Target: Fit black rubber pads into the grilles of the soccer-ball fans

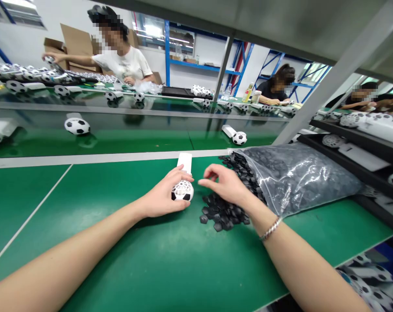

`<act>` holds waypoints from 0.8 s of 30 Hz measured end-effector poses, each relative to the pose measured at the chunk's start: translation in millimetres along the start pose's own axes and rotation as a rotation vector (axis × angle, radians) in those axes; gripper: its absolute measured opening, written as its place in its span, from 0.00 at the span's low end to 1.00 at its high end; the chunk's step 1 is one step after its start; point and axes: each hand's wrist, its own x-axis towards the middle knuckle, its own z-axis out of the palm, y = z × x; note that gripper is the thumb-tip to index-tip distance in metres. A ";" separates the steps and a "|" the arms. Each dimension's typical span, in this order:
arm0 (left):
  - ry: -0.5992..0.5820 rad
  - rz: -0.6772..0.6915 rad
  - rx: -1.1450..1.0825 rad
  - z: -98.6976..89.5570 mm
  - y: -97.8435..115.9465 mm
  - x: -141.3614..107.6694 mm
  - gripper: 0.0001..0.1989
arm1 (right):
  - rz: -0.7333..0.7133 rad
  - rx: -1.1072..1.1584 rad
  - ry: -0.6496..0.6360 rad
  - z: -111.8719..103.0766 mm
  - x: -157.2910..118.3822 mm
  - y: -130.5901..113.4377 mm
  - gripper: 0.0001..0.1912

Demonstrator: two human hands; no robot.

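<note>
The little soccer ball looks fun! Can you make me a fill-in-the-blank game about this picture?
The ball in the left hand is black and ____.
The bracelet is on the ____ arm.
The loose pieces beside the plastic bag are coloured ____.
The tabletop is coloured ____.

Missing words: white; right; black; green.

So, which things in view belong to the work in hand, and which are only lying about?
In the work, it seems:
white-and-black ball with flat white handle, in the left hand
loose black plastic pentagons, near the right hand
clear plastic bag of black pieces

Probably just lying about:
brown cardboard boxes, at the back
yellow bottle, on the far side
</note>
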 end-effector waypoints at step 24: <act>0.025 -0.131 -0.111 -4.7 -9.1 -0.1 0.30 | -0.144 -0.173 -0.127 -18.0 0.9 3.7 0.03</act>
